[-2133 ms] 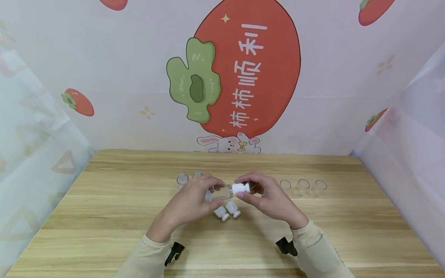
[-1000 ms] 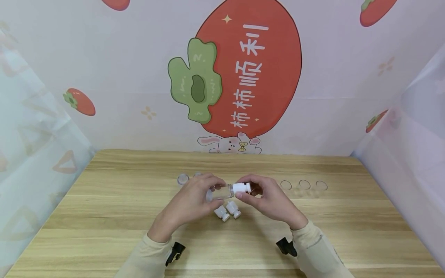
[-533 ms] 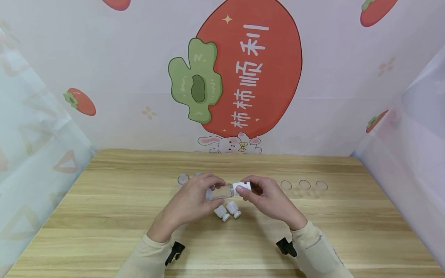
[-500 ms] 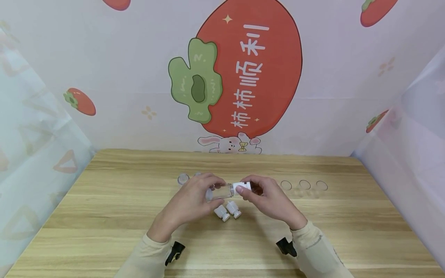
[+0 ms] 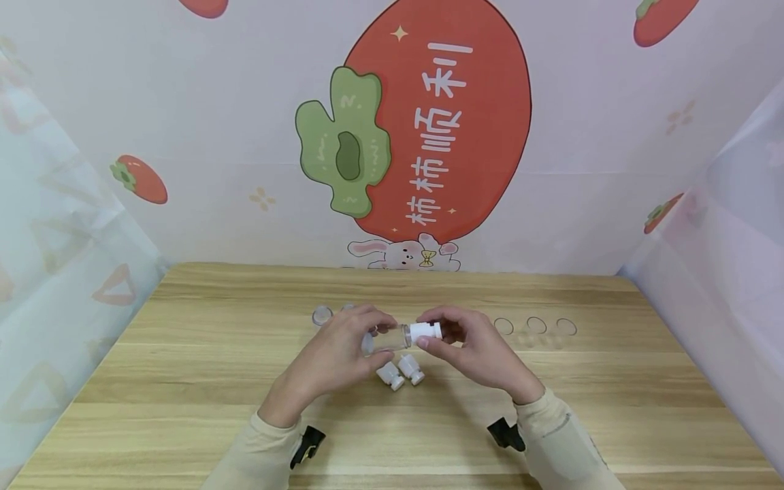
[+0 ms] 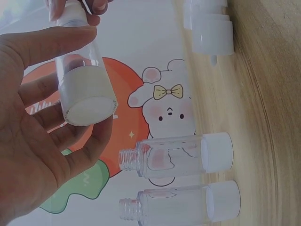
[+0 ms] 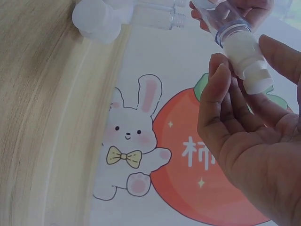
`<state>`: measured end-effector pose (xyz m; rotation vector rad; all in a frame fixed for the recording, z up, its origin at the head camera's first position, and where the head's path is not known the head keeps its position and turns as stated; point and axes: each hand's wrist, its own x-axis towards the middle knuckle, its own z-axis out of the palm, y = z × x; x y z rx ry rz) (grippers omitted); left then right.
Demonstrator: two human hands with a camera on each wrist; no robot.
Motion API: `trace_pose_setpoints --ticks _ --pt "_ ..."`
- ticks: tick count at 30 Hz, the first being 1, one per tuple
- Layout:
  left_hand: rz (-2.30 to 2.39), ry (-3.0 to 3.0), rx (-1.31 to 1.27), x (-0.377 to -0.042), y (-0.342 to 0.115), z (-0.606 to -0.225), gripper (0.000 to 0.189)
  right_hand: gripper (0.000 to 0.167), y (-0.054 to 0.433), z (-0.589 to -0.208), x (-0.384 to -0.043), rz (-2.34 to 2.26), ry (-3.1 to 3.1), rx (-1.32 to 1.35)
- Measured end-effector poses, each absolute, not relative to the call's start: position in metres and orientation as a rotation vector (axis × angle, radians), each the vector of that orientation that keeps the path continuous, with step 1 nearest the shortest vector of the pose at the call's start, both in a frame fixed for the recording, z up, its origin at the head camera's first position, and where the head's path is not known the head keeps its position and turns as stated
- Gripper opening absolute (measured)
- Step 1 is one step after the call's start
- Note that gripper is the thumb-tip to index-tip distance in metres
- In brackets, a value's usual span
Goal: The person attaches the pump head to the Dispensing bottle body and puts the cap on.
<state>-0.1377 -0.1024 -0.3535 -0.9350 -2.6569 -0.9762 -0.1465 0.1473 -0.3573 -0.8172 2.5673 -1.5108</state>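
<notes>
Your left hand (image 6: 44, 150) grips a clear bottle (image 6: 87, 89), white base to the left. White cap (image 6: 73, 13) at its neck; fingertips of your right hand (image 6: 98, 6) touch it. Left: two uncapped bottles (image 6: 176, 159), upright on the table (image 6: 265, 127). Right: white caps (image 6: 214, 35). Rabbit print (image 6: 164, 107), far wall (image 6: 136, 30).

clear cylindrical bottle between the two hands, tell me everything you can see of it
The clear, cylindrical, plastic-looking bottle is see-through, with a white base and a white cylindrical top at its neck. It is held in the air, tipped onto its side, neck toward the right hand, which pinches the top. The left hand grips it. How tightly the top fits is unclear.
</notes>
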Motion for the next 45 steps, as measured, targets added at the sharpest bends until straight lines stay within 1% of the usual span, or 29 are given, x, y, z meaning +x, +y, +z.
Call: trace_pose_setpoints --ticks 4,8,11,13,17,20,23,29,37,41,45 --pt "-0.968 -2.651 -0.934 -0.1375 -0.1022 -0.3539 0.034 0.016 0.1462 -0.3570 -0.1469 -1.481 2.584 -0.789" --pt "-0.958 -2.649 -0.927 -0.1375 -0.1025 -0.3547 0.034 0.016 0.1455 -0.3563 -0.1468 -1.452 2.597 -0.760" --pt "-0.958 -2.649 -0.925 -0.1376 -0.1025 -0.3549 0.034 0.021 0.1458 -0.3557 -0.1460 -1.449 2.606 -0.747" --pt "-0.960 -2.653 -0.924 -0.1375 -0.1025 -0.3547 0.034 0.027 0.1463 -0.3558 -0.1458 -1.456 2.605 -0.754" --pt "-0.962 -2.664 -0.917 -0.1370 -0.1024 -0.3543 0.035 0.036 0.1477 -0.3563 -0.1460 -1.487 2.591 -0.812" --pt "-0.964 -2.670 -0.910 -0.1367 -0.1025 -0.3539 0.035 0.039 0.1483 -0.3563 -0.1460 -1.506 2.573 -0.862" --pt "-0.968 -2.675 -0.904 -0.1364 -0.1028 -0.3535 0.035 0.037 0.1482 -0.3565 -0.1462 -1.514 2.558 -0.891" --pt "-0.987 -2.673 -0.910 -0.1363 -0.1036 -0.3532 0.035 0.028 0.1472 -0.3565 -0.1466 -1.512 2.552 -0.896" --pt "-0.972 -2.656 -0.919 -0.1373 -0.1029 -0.3530 0.035 0.017 0.1460 -0.3556 -0.1477 -1.460 2.580 -0.842" --pt "-0.959 -2.649 -0.918 -0.1374 -0.1026 -0.3529 0.035 0.017 0.1459 -0.3561 -0.1479 -1.436 2.599 -0.817" --pt "-0.959 -2.652 -0.919 -0.1369 -0.1028 -0.3532 0.035 0.023 0.1461 -0.3558 -0.1471 -1.432 2.604 -0.811"
